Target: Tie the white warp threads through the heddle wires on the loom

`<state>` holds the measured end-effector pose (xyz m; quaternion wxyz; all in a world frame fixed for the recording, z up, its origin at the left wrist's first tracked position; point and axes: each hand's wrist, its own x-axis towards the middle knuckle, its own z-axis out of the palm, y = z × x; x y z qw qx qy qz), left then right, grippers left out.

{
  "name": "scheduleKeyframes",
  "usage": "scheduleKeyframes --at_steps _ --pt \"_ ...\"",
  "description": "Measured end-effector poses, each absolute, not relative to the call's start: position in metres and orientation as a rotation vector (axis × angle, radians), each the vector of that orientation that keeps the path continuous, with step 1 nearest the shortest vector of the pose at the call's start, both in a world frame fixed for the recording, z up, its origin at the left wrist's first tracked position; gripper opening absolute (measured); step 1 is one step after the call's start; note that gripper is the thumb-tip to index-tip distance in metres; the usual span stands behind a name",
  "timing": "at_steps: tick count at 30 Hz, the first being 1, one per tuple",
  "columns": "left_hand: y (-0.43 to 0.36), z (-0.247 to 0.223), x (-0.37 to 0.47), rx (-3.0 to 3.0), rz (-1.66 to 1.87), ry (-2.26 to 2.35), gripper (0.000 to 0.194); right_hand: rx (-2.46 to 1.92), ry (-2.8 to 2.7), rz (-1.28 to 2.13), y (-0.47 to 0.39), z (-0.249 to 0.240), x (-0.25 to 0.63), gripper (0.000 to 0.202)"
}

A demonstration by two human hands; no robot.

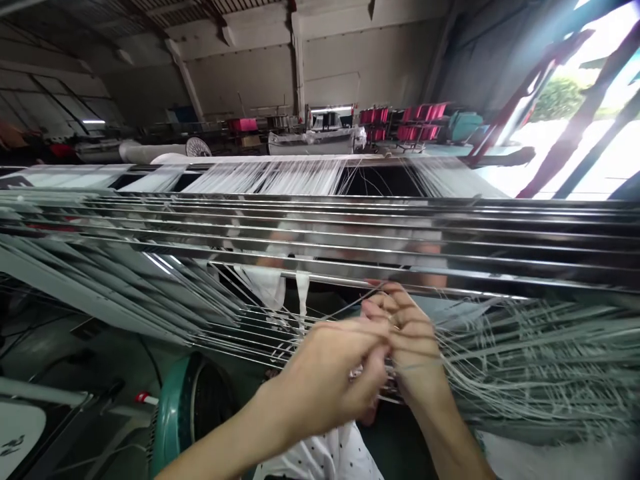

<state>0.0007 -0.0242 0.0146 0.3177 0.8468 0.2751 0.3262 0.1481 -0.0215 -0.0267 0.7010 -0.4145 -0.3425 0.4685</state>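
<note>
My left hand (333, 370) is closed, its thumb and fingers pinched together against my right hand (413, 330). A pale thread seems to run from this pinch across my right wrist toward a loose bundle of threads (530, 367) on the right. The fingers of my right hand are curled in, and a thin strand (350, 307) slants down to the left from its fingertips. What lies between the two hands is mostly hidden. Just beyond them stretch the long shiny metal bars (350, 233) of a loom-like frame, with strips of white cloth (303, 293) hanging below.
White warp threads (300, 175) spread over the back of the frame. Slanting grey slats (125, 287) fill the left side. A green round-housed fan (173, 407) stands low at left, close to my left forearm. Pink spools (423, 113) stand on racks farther back.
</note>
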Motion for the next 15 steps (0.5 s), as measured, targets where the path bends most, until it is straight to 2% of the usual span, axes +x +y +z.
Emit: scheduleKeyframes --at_steps 4,10,12,15 --pt "-0.029 0.026 0.006 2.038 1.022 0.850 0.023 -0.949 -0.730 1.059 -0.020 -0.028 0.151 0.029" --pt "-0.035 0.023 0.015 2.271 0.783 0.774 0.023 -0.888 -0.714 1.062 -0.012 -0.025 0.142 0.027" --pt "-0.029 0.013 0.006 2.244 0.736 0.871 0.024 -0.893 -0.697 1.052 -0.018 -0.028 0.144 0.028" --pt "-0.008 -0.013 -0.013 2.191 0.843 1.234 0.025 -0.939 -0.696 1.016 -0.039 -0.029 0.151 0.028"
